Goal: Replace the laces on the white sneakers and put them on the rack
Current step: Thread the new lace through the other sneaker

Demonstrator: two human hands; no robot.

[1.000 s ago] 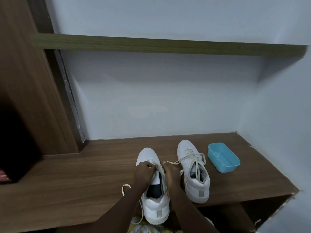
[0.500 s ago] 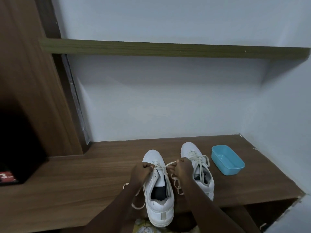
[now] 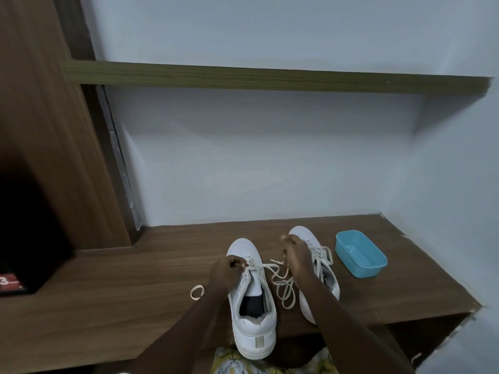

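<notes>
Dim, soft, bluish light comes from above, so the upper shelf (image 3: 270,76) casts a broad shadow down the wall (image 3: 270,163), the cabinet opening (image 3: 27,225) on my left is black, my right hand (image 3: 295,255) looks slightly smeared, and straight edges bow outward.

Home, storage nook. Evidence: built-in wood rack (image 3: 108,292) recessed between pale painted walls (image 3: 270,171), a second shelf (image 3: 270,76) above, cabinet (image 3: 54,157) at its left end; sneakers (image 3: 253,327) and blue tub (image 3: 359,252) toward its right end, where I work.
</notes>
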